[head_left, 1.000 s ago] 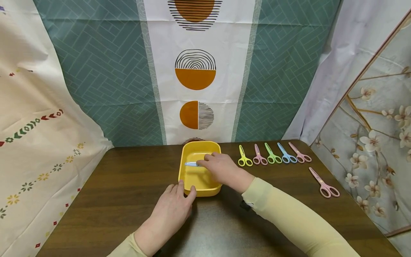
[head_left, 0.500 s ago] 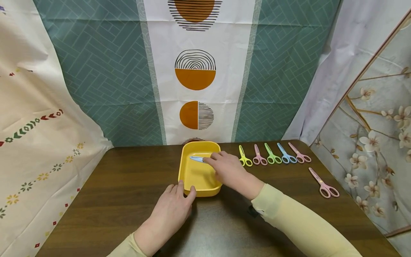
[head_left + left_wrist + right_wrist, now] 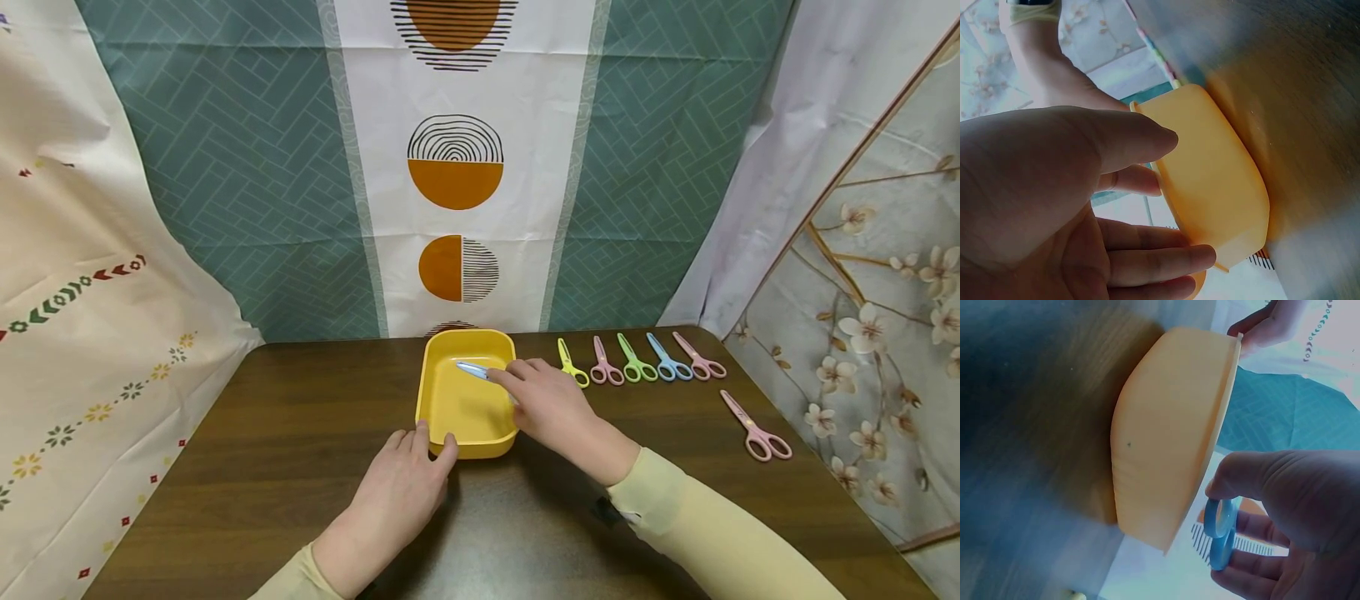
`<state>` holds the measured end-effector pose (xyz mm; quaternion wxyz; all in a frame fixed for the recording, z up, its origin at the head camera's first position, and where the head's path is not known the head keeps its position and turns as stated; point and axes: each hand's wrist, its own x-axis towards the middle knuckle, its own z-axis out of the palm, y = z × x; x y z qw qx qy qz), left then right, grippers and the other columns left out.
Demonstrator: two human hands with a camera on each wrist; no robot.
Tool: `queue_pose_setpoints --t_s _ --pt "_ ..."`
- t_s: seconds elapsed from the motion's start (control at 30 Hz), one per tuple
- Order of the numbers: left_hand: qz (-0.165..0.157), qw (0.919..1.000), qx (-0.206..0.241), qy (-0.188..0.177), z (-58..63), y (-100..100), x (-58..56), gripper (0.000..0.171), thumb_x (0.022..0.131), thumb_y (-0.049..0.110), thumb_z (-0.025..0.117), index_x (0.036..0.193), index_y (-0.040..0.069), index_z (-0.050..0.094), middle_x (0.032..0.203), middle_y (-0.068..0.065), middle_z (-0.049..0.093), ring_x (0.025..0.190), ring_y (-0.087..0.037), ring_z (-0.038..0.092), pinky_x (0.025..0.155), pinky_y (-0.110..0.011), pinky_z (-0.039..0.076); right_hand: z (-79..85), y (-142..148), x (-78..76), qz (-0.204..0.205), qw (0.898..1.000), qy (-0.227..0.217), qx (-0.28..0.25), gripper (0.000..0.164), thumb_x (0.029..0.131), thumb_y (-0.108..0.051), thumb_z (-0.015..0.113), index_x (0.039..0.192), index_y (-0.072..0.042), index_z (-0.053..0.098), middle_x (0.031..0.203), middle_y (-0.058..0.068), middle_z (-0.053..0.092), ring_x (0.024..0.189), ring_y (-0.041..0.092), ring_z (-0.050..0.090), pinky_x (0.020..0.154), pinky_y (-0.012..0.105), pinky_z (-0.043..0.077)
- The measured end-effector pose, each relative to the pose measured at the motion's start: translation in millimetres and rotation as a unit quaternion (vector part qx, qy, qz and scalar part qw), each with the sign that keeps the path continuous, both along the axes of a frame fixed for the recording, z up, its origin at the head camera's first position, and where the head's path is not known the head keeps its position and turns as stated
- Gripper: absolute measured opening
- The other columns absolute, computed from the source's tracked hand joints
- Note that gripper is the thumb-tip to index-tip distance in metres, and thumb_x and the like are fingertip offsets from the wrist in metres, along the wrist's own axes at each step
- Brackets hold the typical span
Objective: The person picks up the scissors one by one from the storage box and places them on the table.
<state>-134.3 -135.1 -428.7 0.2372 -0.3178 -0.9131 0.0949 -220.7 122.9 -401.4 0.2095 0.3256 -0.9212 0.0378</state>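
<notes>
In the head view my right hand (image 3: 551, 400) grips a pair of blue scissors (image 3: 472, 369) over the yellow tray (image 3: 457, 451), blades pointing left. The right wrist view shows the handle loops of the blue scissors (image 3: 1220, 528) between thumb and fingers, above the tray's rim. My left hand (image 3: 401, 475) rests at the tray's near left corner, its fingers relaxed. In the left wrist view, the fingers of the left hand (image 3: 1141, 244) lie along the outer wall and rim of the tray (image 3: 1216, 169).
Several scissors lie in a row to the tray's right: yellow (image 3: 572, 367), pink (image 3: 606, 367), green (image 3: 636, 364), blue (image 3: 667, 362) and another pink pair (image 3: 699, 360). One more pink pair (image 3: 757, 429) lies nearer on the brown table (image 3: 285, 425). Curtains hang behind.
My right hand has drawn back to the right with the blue scissors, whose blades have shifted right and slightly away. The left hand and the tray have stayed put.
</notes>
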Motion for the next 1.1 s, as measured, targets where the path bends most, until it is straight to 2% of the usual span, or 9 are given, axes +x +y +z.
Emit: queue_pose_setpoints --t_s 0.3,0.53,0.73,0.97,1.1 --pt "0.003 0.9999 0.001 -0.012 3.3 1 2.1 0.048 0.091 0.029 0.088 0.128 0.008 0.066 0.119 -0.031 0.074 0.096 -0.038 0.078 0.097 -0.047 0.059 -8.9 22 12.0 -0.004 0.999 0.002 -0.033 0.066 0.081 -0.006 0.091 0.142 -0.02 0.072 0.12 0.004 0.074 0.112 0.028 0.071 0.077 0.041 0.063" --pt "-0.001 1.0 0.004 -0.004 1.8 0 0.6 0.048 0.089 0.027 0.089 0.127 0.008 0.066 0.118 -0.032 0.074 0.094 -0.039 0.078 0.096 -0.048 0.06 -17.6 43 22.7 -0.014 0.999 0.018 -0.04 0.066 0.08 -0.003 0.089 0.142 -0.018 0.072 0.114 0.0 0.073 0.095 0.025 0.069 0.063 0.038 0.056" --pt "0.001 1.0 0.0 -0.006 0.4 0 0.8 0.049 0.089 0.028 0.09 0.127 0.008 0.066 0.118 -0.032 0.073 0.095 -0.04 0.078 0.096 -0.048 0.059 -22.0 61 36.7 -0.032 0.998 0.017 -0.043 0.066 0.078 -0.006 0.091 0.141 -0.018 0.073 0.11 0.0 0.072 0.096 0.025 0.069 0.061 0.04 0.057" --pt "0.003 1.0 -0.001 -0.005 3.7 0 2.4 0.05 0.09 0.03 0.089 0.128 0.008 0.065 0.12 -0.031 0.074 0.096 -0.038 0.078 0.098 -0.047 0.059 -25.1 81 54.1 -0.054 0.998 0.011 -0.04 0.068 0.077 -0.006 0.091 0.141 -0.018 0.073 0.118 0.001 0.075 0.1 0.027 0.072 0.064 0.044 0.059" --pt "0.001 1.0 0.001 -0.005 2.2 0 1.4 0.051 0.089 0.03 0.09 0.127 0.008 0.065 0.118 -0.032 0.074 0.094 -0.039 0.078 0.097 -0.048 0.06 -27.6 93 62.5 -0.069 0.997 0.0 -0.037 0.069 0.076 -0.006 0.091 0.142 -0.018 0.072 0.121 0.001 0.075 0.098 0.026 0.072 0.062 0.042 0.056"
